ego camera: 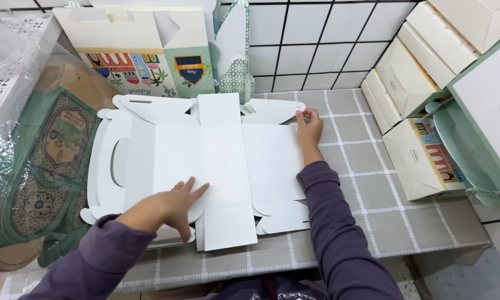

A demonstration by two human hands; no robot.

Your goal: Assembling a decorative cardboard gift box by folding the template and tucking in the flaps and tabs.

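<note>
A flat, unfolded white cardboard box blank (222, 161) lies spread on the checked grey tablecloth (366, 178), plain side up, with a handle cut-out at its left end. My left hand (169, 205) rests palm down on the near left panel, fingers spread. At the blank's far right corner, my right hand (308, 126) pinches the edge of a curved flap. Both arms wear purple sleeves.
Printed flat box blanks (144, 53) lean on the tiled wall behind. Folded cream and green boxes (428, 116) are stacked at the right. A plastic-wrapped pile of green patterned blanks (38, 172) sits at the left, beside a white perforated basket (11, 61).
</note>
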